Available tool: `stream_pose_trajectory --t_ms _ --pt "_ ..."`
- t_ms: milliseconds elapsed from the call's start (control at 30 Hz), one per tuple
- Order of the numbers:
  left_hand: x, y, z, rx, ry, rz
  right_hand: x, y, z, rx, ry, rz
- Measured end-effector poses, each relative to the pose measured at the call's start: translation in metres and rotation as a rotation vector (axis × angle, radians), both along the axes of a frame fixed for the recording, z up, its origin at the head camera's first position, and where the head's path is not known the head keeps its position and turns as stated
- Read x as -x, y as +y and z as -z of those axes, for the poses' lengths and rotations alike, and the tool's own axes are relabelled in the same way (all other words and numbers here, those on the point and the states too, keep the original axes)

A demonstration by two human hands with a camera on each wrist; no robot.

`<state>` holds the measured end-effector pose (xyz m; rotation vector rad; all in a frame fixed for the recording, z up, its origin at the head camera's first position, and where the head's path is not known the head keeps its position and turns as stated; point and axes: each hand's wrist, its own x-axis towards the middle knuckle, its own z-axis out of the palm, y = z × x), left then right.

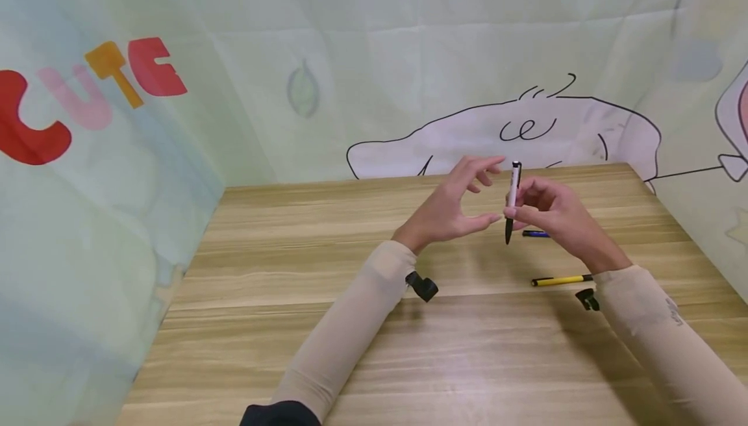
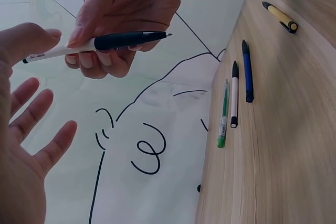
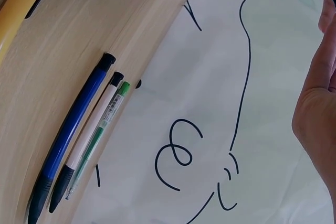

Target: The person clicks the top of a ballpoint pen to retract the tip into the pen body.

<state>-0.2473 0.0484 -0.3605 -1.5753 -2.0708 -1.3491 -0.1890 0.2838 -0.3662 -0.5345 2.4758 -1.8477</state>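
Observation:
My right hand [image 1: 552,208] pinches a white ballpoint pen [image 1: 513,187] by its barrel, thumb on the near side. The pen stands nearly upright above the table, black grip down; in the left wrist view its metal point is out. Close to it on the left, my left hand [image 1: 447,208] has its fingers spread, with the thumb near the barrel. Whether that thumb touches the pen I cannot tell. In the right wrist view only part of my right hand [image 3: 317,93] shows, at the edge.
On the wooden table [image 1: 280,322] lie a yellow pen [image 1: 561,280], a blue pen [image 2: 248,72], another white pen [image 2: 234,95] and a green pen [image 2: 224,114]. The last three lie side by side near the back edge. A printed cloth [image 1: 380,75] hangs behind the table.

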Motion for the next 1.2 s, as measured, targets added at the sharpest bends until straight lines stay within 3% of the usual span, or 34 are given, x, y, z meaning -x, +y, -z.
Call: stream_pose_trajectory --t_ms 400,833,1200 --pt "-0.001 0.01 0.0 0.037 -0.021 0.013 0.001 -0.005 0.001 0.024 0.012 -0.014" --pt "0.0 0.017 0.002 0.05 0.056 0.007 0.001 -0.01 -0.002 0.066 0.01 -0.014" --pt "-0.002 0.018 0.002 0.044 0.005 0.008 0.002 -0.01 -0.003 0.148 0.023 -0.07"
